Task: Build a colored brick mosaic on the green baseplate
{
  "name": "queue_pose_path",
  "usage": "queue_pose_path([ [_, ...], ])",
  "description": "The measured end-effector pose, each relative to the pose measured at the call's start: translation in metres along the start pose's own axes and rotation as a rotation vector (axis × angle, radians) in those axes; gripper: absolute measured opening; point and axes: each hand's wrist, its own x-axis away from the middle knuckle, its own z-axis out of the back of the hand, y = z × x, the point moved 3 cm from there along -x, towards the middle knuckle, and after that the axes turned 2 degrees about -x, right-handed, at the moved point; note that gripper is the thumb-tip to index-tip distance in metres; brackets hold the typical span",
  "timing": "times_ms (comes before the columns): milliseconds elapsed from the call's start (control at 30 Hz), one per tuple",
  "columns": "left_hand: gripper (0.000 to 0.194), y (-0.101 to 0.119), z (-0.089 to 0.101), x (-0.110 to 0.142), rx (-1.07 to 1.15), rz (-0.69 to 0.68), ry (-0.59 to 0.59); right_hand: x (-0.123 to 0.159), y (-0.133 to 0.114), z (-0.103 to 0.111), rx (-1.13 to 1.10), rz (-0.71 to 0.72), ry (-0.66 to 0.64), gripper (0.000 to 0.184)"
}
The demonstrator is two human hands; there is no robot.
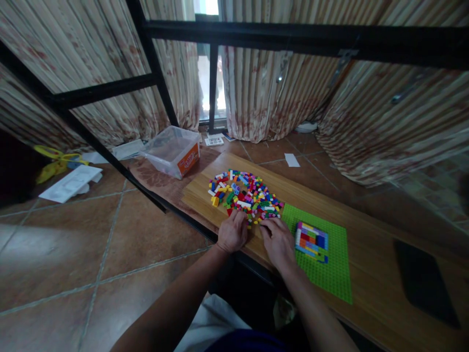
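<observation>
A loose pile of small toy building bricks (245, 190) in many colours lies on the wooden table. At the pile's near edge is my left hand (233, 231), its fingers curled together among the bricks; what they hold, if anything, is hidden. My right hand (279, 241) is at the near right edge of the pile, thumb and fingers bent toward a few yellow bricks, and whether a brick is between them is too small to tell. Right of it lies a green baseplate (335, 274) carrying a flat, many-coloured brick build (311, 240).
The wooden table (370, 254) runs off to the right, with a dark flat panel (425, 278) on it. Beyond its left end stands a clear plastic bin (170, 149) with an orange label. Black metal bars (256, 33) cross in front of the curtains (252, 98).
</observation>
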Motion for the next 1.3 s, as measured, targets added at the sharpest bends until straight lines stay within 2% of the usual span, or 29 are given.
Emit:
queue_pose_path([
  [367, 0.014, 0.003, 0.000, -0.001, -0.077, -0.067, -0.062, -0.005, 0.005, 0.000, 0.018, 0.008, 0.037, 0.024],
  [667, 0.012, 0.004, 0.000, -0.001, -0.086, -0.079, -0.054, -0.010, 0.006, -0.003, 0.052, 0.038, -0.025, 0.025],
  [800, 0.012, 0.004, 0.000, -0.001, -0.089, -0.067, -0.060, -0.009, 0.006, -0.003, 0.056, 0.031, -0.011, 0.026],
  [1100, 0.012, 0.003, -0.001, -0.001, -0.098, -0.063, -0.066, -0.007, 0.004, 0.002, -0.042, -0.062, 0.014, 0.028],
  [1300, 0.013, 0.002, 0.000, -0.002, -0.088, -0.067, -0.056, -0.002, 0.003, 0.008, -0.335, -0.247, 0.086, 0.026],
])
